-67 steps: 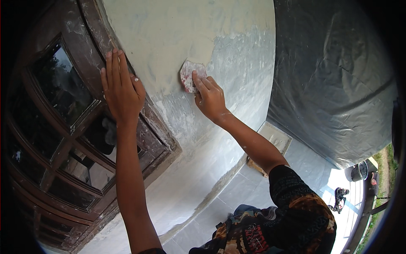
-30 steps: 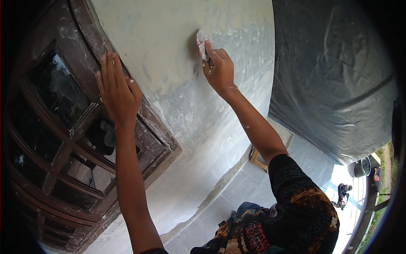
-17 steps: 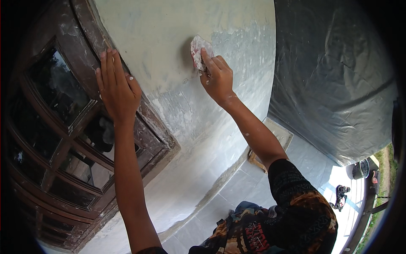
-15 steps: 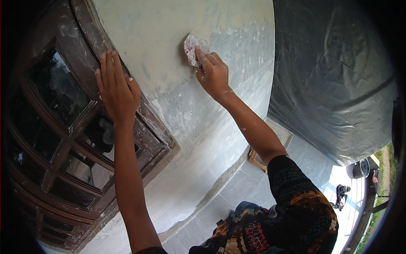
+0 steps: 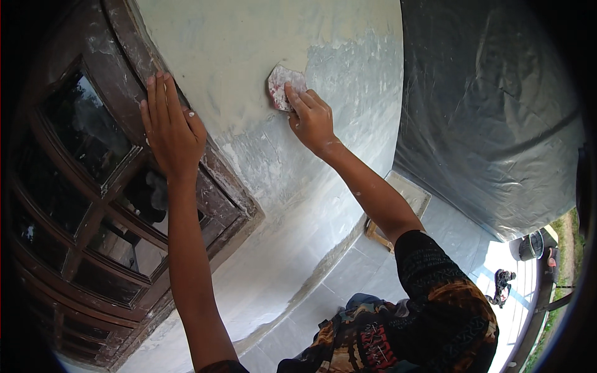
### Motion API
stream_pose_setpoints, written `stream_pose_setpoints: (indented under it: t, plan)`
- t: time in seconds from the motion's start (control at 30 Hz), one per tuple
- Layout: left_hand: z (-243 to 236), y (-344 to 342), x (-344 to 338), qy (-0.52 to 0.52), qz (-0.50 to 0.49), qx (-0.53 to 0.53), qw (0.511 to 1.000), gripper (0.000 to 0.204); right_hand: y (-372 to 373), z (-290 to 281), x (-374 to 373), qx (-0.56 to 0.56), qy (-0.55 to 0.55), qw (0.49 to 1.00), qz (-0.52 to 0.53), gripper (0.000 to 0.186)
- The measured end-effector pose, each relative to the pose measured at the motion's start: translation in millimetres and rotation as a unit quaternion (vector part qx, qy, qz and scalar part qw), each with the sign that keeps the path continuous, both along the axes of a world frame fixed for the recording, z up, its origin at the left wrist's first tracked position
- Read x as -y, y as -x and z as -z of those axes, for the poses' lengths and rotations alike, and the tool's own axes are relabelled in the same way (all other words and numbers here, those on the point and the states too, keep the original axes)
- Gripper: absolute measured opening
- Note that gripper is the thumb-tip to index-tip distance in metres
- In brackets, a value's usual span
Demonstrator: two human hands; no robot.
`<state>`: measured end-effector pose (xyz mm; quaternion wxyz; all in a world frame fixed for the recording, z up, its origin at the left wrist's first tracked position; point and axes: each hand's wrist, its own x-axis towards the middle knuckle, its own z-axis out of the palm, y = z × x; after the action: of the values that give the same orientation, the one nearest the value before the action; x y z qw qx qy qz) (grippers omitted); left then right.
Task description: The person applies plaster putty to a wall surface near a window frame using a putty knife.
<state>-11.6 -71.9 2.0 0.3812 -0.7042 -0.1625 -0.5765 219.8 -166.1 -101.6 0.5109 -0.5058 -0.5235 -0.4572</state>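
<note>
The right hand (image 5: 313, 126) pinches a likely light, stiff scraper (image 5: 281, 79) by its near edge, the best hold, its face jutting beyond the fingertips; the left hand (image 5: 174, 133) lies flat, empty, on the brown frame (image 5: 233, 208).

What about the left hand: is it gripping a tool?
No, the left hand lies open and flat against the brown wooden frame, with no tool showing.

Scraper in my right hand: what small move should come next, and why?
Perhaps the right hand could sweep the scraper rightward over the grey patch, since the cream coat ends raggedly near the scraper and grey shows beyond it.
</note>
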Motion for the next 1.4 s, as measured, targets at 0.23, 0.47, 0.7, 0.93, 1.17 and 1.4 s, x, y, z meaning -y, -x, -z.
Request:
stream_pose_setpoints:
  t: [0.23,0.47,0.7,0.93,1.17,1.4]
  plan:
    - [1.9,1.5,-1.2,0.005,-0.015,0.001,1.0,0.058,50.1,62.9,29.1,0.033,0.071,0.991,-0.108,0.074]
    - [2.0,0.6,-2.4,0.002,-0.001,0.001,1.0,0.058,14.0,13.2,-5.3,-0.022,-0.009,0.999,-0.04,0.078]
    - [1.6,5.4,-3.2,0.005,-0.018,0.005,1.0,0.058,58.1,57.2,23.8,0.011,0.036,0.992,-0.123,0.082]
    - [1.8,-1.7,-2.8,0.006,-0.015,0.004,1.0,0.059,2.5,-3.9,-2.2,-0.029,0.013,0.999,-0.01,0.068]
    - [2.3,3.7,-0.4,0.009,-0.01,-0.004,1.0,0.058,44.9,37.2,28.7,-0.002,0.034,0.996,-0.085,0.077]
    - [2.1,-3.6,-1.5,0.007,-0.014,0.006,1.0,0.058,11.4,-9.3,-2.5,0.001,-0.018,1.0,-0.024,0.073]
